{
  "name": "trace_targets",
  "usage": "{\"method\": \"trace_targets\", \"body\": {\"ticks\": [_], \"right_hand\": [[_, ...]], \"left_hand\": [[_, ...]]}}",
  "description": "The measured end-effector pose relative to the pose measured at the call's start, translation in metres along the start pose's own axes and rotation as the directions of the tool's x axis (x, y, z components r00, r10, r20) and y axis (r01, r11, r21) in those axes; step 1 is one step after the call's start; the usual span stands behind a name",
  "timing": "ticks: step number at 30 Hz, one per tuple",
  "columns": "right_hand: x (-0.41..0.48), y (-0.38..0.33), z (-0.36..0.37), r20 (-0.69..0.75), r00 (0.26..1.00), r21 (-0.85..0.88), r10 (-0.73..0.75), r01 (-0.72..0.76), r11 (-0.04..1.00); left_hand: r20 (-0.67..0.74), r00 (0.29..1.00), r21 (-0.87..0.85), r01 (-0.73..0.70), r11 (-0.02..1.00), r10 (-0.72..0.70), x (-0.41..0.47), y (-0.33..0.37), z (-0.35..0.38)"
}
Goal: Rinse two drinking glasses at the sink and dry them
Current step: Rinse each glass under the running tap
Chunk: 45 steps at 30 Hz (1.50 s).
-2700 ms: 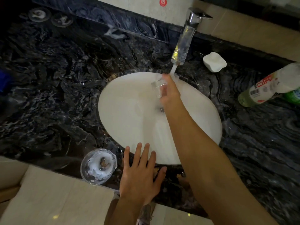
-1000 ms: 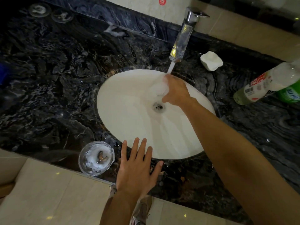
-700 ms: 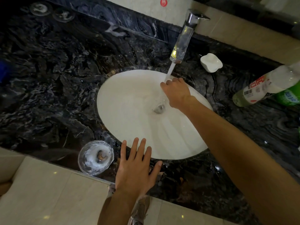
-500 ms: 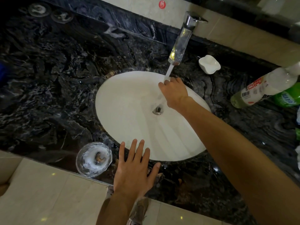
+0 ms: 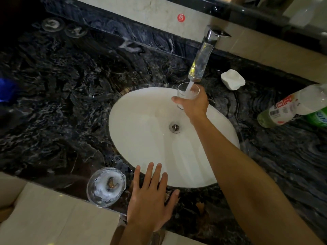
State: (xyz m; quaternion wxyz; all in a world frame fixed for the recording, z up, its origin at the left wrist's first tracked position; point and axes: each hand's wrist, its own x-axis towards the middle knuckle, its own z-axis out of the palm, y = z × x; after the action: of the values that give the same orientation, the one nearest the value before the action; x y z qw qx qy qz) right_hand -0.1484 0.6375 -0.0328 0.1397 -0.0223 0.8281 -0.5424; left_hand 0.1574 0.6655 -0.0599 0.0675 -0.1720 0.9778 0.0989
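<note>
My right hand (image 5: 193,106) grips a clear drinking glass (image 5: 188,91) upright under the chrome tap (image 5: 201,62). Water runs from the spout straight into the glass's open mouth. All this is over the far side of the white oval sink (image 5: 141,131). A second clear glass (image 5: 106,186) stands on the dark marble counter (image 5: 53,106) at the sink's near left, with white foam inside it. My left hand (image 5: 150,195) rests flat on the counter edge just right of that glass, fingers spread, holding nothing.
A white soap dish (image 5: 232,79) sits right of the tap. Two plastic bottles (image 5: 290,106) lie on the counter at the far right. Two round glass coasters (image 5: 53,23) sit at the back left. The drain (image 5: 174,127) is in the sink's middle.
My right hand has turned the glass mouth-up and lifted it from near the drain to right under the spout. The left hand and the foamy glass stayed put.
</note>
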Motion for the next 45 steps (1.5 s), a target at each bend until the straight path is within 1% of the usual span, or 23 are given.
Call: {"method": "trace_targets", "body": {"ticks": [3, 9, 16, 19, 21, 23, 25, 28, 30, 36, 39, 41, 43, 44, 45], "right_hand": [[-0.001, 0.001, 0.006, -0.005, 1.000, 0.068, 0.019, -0.018, 0.998], [-0.002, -0.001, 0.004, -0.029, 0.999, 0.051, -0.023, 0.025, 0.998], [-0.001, 0.007, -0.008, 0.071, 0.994, -0.125, -0.084, 0.093, 0.988], [-0.002, 0.012, -0.013, 0.165, 0.976, -0.282, -0.145, 0.188, 0.941], [-0.003, 0.016, -0.016, 0.258, 0.948, -0.381, -0.188, 0.279, 0.881], [-0.005, 0.019, -0.018, 0.354, 0.908, -0.491, -0.227, 0.386, 0.781], [-0.007, 0.020, -0.019, 0.427, 0.872, -0.608, -0.240, 0.474, 0.637], [-0.011, 0.020, -0.018, 0.521, 0.814, -0.733, -0.255, 0.580, 0.356], [-0.014, 0.020, -0.018, 0.575, 0.781, -0.762, -0.243, 0.619, 0.189], [-0.027, 0.014, -0.023, 0.687, 0.699, -0.726, -0.200, 0.669, -0.156], [-0.031, 0.010, -0.025, 0.716, 0.674, -0.697, -0.183, 0.676, -0.240], [-0.033, 0.009, -0.026, 0.724, 0.665, -0.688, -0.183, 0.677, -0.262], [-0.034, 0.008, -0.027, 0.715, 0.672, -0.699, -0.193, 0.678, -0.228], [-0.035, 0.009, -0.028, 0.701, 0.682, -0.713, -0.208, 0.678, -0.180], [-0.035, 0.010, -0.030, 0.681, 0.697, -0.728, -0.224, 0.676, -0.111]], "left_hand": [[0.004, 1.000, -0.003, 0.003, 1.000, -0.003, 0.000, 0.000, 0.000], [0.006, 1.000, -0.005, 0.002, 1.000, -0.002, 0.001, 0.000, 0.000], [0.004, 1.000, -0.010, -0.003, 1.000, 0.003, 0.000, -0.001, 0.001], [0.000, 1.000, -0.008, -0.005, 1.000, 0.005, 0.000, -0.001, 0.000], [-0.004, 1.000, -0.010, -0.005, 1.000, 0.005, 0.000, -0.001, 0.000], [-0.014, 1.000, -0.009, -0.006, 1.000, 0.005, 0.000, 0.000, 0.000], [-0.018, 1.000, -0.005, -0.008, 1.000, 0.008, 0.000, 0.000, 0.000], [-0.014, 1.000, -0.002, -0.007, 1.000, 0.007, -0.001, 0.000, 0.000], [-0.014, 1.000, 0.002, -0.007, 1.000, 0.007, -0.001, 0.000, 0.001], [-0.011, 1.000, 0.012, -0.003, 1.000, 0.003, -0.001, 0.000, 0.000], [-0.009, 1.000, 0.018, -0.005, 1.000, 0.005, -0.002, 0.000, 0.001], [-0.015, 1.000, 0.019, -0.007, 1.000, 0.008, -0.002, 0.000, 0.001], [-0.021, 1.000, 0.015, -0.008, 1.000, 0.008, -0.002, 0.001, 0.000], [-0.023, 1.000, 0.012, -0.008, 1.000, 0.008, -0.002, 0.001, 0.000], [-0.023, 1.000, 0.010, -0.008, 1.000, 0.008, -0.002, 0.001, 0.001]]}}
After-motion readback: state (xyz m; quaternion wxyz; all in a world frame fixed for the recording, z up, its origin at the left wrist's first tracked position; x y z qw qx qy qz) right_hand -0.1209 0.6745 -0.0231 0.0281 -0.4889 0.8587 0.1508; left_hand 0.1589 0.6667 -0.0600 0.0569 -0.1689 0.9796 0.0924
